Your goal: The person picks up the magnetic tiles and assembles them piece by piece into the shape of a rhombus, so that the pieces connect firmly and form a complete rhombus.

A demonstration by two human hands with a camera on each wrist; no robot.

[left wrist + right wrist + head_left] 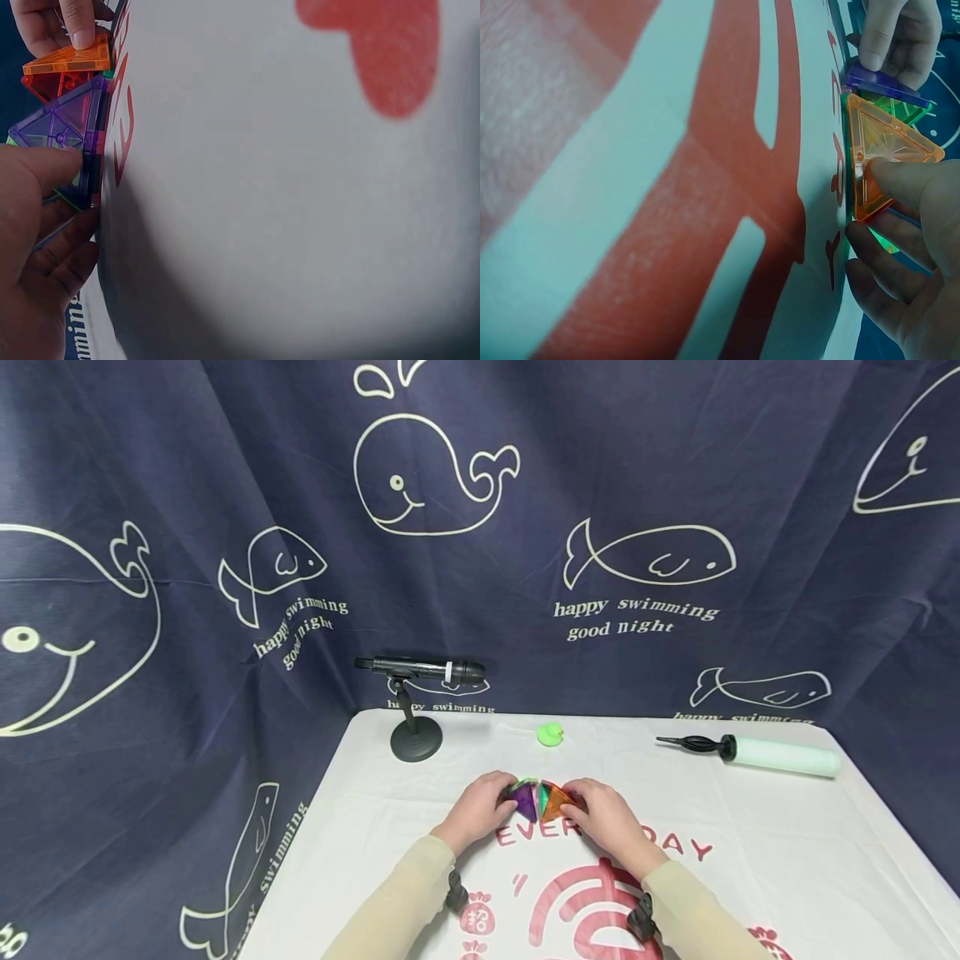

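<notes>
Side by side on the white cloth stand two small pyramid shapes of see-through triangular magnetic tiles. My left hand (478, 808) holds the left one by its purple tile (523, 802), the thumb lying on the purple face in the left wrist view. A green tile (906, 110) shows behind the purple one. Around the right shape, my right hand (609, 820) has its thumb on the orange tile (885, 135) and the other fingers at the far side. A red tile (46, 85) sits beneath the orange one. A narrow gap parts the shapes in the head view.
A black microphone (427, 670) on a round-based stand (416, 740) is at the back left. Behind the hands lies a green duck-shaped piece (550, 734). A pale hand pump (783, 756) rests at the back right. A dark blue curtain (525, 577) hangs behind the table.
</notes>
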